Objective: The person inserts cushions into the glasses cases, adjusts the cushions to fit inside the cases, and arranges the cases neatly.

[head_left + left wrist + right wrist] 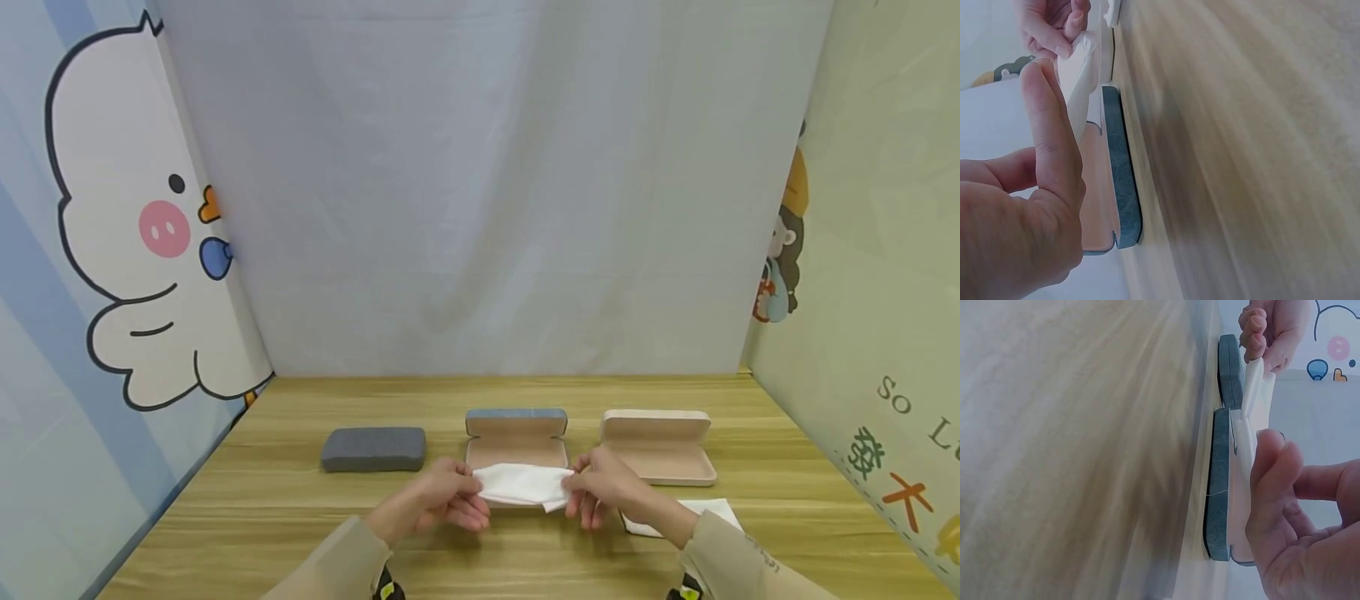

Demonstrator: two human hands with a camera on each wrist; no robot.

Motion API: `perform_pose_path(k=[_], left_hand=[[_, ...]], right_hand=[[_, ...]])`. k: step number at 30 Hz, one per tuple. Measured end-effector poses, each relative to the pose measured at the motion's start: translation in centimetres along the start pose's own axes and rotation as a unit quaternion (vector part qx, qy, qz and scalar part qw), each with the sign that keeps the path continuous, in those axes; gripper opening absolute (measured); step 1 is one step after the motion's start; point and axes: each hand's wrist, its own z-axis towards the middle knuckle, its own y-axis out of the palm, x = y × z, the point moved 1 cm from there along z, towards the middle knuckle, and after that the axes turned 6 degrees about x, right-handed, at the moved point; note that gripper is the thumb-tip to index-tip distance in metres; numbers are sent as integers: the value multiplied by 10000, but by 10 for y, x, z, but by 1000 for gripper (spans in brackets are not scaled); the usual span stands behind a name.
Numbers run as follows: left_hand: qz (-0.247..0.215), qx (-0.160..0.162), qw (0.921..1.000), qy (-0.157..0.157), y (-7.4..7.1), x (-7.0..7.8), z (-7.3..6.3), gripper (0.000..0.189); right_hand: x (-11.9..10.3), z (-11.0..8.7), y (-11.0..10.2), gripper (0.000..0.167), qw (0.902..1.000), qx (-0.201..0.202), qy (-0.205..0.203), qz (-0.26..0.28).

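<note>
White cloth [522, 483], soft, folded into a narrow strip, one corner loose; spans between left grip [453, 496] and right grip [606, 485], each pinching an end. Strip held above wood-grained worktop [300, 542], near an open blue-grey case [517, 451], peach-lined, round-cornered. Farther out: closed grey oblong case [373, 449] at left, open cream case [660, 463] and second white cloth [718, 511] at right

Bare left hand [450, 496] and right hand [602, 486], plain beige left sleeve [337, 554] at seven o'clock, matching right sleeve [723, 546] toward five, bearing illegible dark marking [763, 553], black left wrist device [383, 578] and right wrist device [691, 582], each with yellow-green patch [387, 591].
</note>
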Motion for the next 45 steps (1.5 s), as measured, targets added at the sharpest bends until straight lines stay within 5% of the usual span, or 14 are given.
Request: perform_pose_path(k=[30, 45], left_hand=[[191, 235, 9993, 233, -11, 23, 21, 18], [69, 634, 9978, 180, -16, 17, 46, 19]], right_hand=[[-13, 36, -17, 10, 9990, 121, 384, 181], [-3, 53, -12, 10, 9970, 376, 616, 288]])
